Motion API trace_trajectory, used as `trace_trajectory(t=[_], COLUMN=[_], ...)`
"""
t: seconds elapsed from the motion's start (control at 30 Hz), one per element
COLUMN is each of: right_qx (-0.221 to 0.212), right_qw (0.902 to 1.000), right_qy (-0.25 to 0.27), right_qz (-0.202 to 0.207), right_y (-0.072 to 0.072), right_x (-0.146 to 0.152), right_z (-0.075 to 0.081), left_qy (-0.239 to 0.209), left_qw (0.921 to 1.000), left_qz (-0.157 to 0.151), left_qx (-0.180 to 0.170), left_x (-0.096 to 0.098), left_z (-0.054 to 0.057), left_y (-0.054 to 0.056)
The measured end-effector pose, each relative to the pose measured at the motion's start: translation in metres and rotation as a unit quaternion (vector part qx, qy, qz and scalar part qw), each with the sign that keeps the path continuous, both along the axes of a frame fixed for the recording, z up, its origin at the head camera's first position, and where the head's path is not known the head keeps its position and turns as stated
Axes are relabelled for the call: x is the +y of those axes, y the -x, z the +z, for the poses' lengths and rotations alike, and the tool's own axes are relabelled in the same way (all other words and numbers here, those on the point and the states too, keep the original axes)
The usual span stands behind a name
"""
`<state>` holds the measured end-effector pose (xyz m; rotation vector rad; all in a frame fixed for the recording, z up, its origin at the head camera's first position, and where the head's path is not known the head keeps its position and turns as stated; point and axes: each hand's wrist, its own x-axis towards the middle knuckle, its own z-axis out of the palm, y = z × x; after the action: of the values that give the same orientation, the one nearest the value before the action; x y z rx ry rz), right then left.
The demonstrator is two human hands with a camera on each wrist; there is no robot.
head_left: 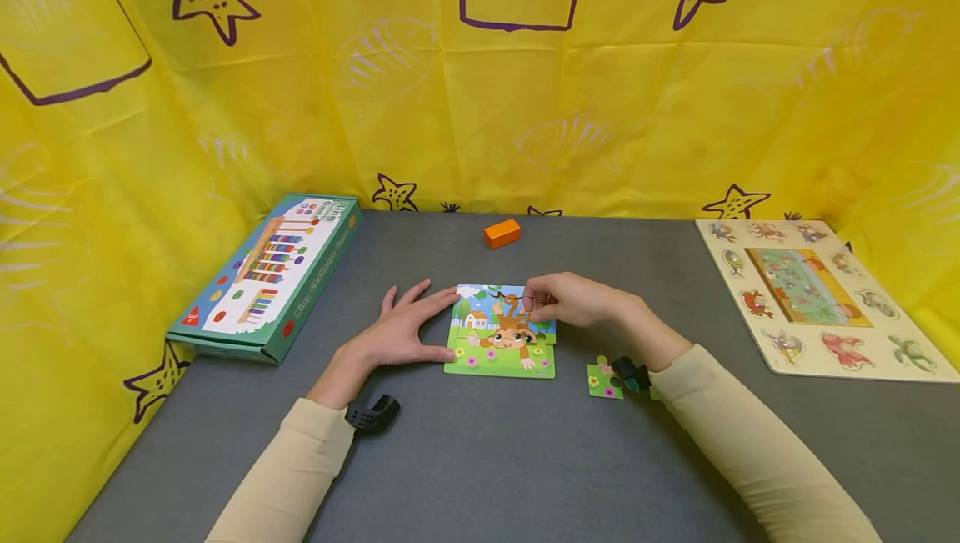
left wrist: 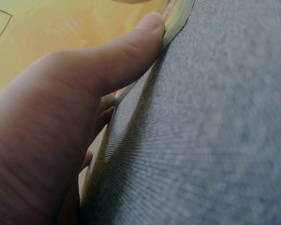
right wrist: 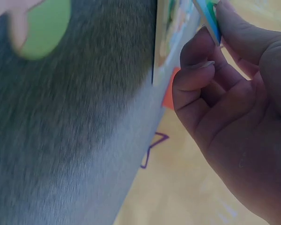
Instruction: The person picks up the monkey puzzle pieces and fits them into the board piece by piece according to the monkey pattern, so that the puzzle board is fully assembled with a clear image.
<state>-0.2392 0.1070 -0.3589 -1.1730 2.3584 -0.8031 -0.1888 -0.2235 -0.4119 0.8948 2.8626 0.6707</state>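
Yellow cloth (head_left: 480,109) printed with purple-outlined starfish hangs behind a dark grey tabletop (head_left: 480,460). At its middle, the right hand (head_left: 577,297) pinches a puzzle piece (right wrist: 208,19) between thumb and fingers, tilted, at the upper right part of a monkey jigsaw (head_left: 480,361). The left hand (head_left: 397,334) has its fingers and thumb spread, their tips touching the jigsaw's left edge.

Most of the picture looks assembled — monkey, house and flowered grass read clearly — so the work seems well advanced. The pinched piece appears not yet laid flat, and a loose piece (head_left: 603,380) lies by the right wrist, with more green showing beside the sleeve. Whether gaps remain beneath the right hand, I cannot tell.

Farther out are an orange block (head_left: 502,233) behind, a game box (head_left: 258,276) at left — and a sea-animal board (head_left: 795,353) at right.
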Motion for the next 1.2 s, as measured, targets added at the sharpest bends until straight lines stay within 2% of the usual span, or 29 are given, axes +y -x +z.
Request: trace_trajectory(t=[0.27, 0.53, 0.83, 1.2], right_qx=[0.028, 0.065, 0.063, 0.077], right_qw=[0.9995, 0.9973, 0.9955, 0.9922], right_qy=[-0.013, -0.024, -0.067, -0.092], right_qz=[-0.012, -0.024, -0.024, -0.034], right_y=[0.003, -0.006, -0.013, -0.02], right_x=[-0.012, -0.006, -0.008, -0.015], right_z=[-0.006, -0.004, -0.007, -0.002], left_qy=[0.006, 0.005, 0.008, 0.004], left_qw=[1.0, 1.0, 0.9999, 0.9999], left_qz=[0.0, -0.001, 0.005, 0.003], left_qx=[-0.003, -0.005, -0.004, -0.009], left_x=[0.001, 0.002, 0.0, 0.001], left_z=[0.0, 0.0, -0.002, 0.0], left_y=[0.001, 0.001, 0.0, 0.001])
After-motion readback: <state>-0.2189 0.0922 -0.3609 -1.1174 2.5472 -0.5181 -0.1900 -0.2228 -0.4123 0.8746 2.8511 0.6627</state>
